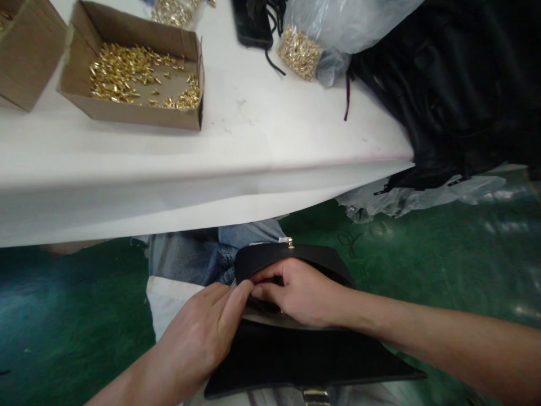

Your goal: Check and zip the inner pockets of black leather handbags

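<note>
A black handbag [313, 355] lies on the person's lap, its flap folded toward the body and its mouth open. A gold clasp piece [289, 243] sits at the far edge of the bag, and another gold fitting [316, 396] shows on the flap's near edge. My left hand [207, 324] is closed at the left side of the opening, thumb and fingers pinching the bag's edge. My right hand [302, 293] reaches into the opening from the right, thumb and forefinger close together near my left thumb. Whatever lies between its fingertips is hidden.
On the white table [262, 135] stands a cardboard box [139, 115] of small gold fittings, with another box [29, 56] at left. A bag of gold pieces [300, 53], a black phone-like object [252, 25] and piled black bags [465, 84] are there too. The floor [465, 248] is green.
</note>
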Demonstrator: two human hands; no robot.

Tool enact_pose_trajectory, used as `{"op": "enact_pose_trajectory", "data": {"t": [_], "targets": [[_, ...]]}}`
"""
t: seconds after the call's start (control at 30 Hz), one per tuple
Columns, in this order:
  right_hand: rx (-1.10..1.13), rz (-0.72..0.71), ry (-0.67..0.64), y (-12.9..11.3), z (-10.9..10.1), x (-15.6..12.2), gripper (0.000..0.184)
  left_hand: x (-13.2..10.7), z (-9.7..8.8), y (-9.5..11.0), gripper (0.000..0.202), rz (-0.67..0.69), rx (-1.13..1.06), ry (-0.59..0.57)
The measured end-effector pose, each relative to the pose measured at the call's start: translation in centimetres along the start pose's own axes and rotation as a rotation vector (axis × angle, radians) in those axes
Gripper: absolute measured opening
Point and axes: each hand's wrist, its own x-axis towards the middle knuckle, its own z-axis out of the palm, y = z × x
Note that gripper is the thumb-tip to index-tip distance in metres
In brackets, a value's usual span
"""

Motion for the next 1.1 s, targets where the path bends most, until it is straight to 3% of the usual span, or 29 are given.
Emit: {"op": "enact_pose_trajectory", "data": {"t": [0.13,0.4,0.53,0.67,0.97,1.1], "targets": [[0.080,0.012,0.022,0.2,0.2,0.6,0.029,0.5,-0.2,0.3,0.031,0.012,0.011,-0.009],[-0.031,-0.099,0.036,1.3,0.3,0.9,0.030,1.0,-0.6,1.0,0.026,0.010,0.021,-0.054],[-0.323,-0.076,0.043,1.8,0.1,1.3,0.031,1.5,-0.7,1.7,0.026,-0.017,0.106,-0.071],[-0.545,-0.042,-0.082,2.8,-0.1,2.5,0.017,1.7,-0.8,2.3,0.031,-0.006,0.183,-0.077],[-0.581,-0.075,-0.155,3.5,1.2,3.4,0.016,0.3,-0.2,2.3,0.036,0.066,0.189,-0.047],[-0.557,-0.070,-0.124,2.5,1.1,2.7,0.029,0.2,-0.1,2.2,0.036,0.073,0.176,-0.043]]}}
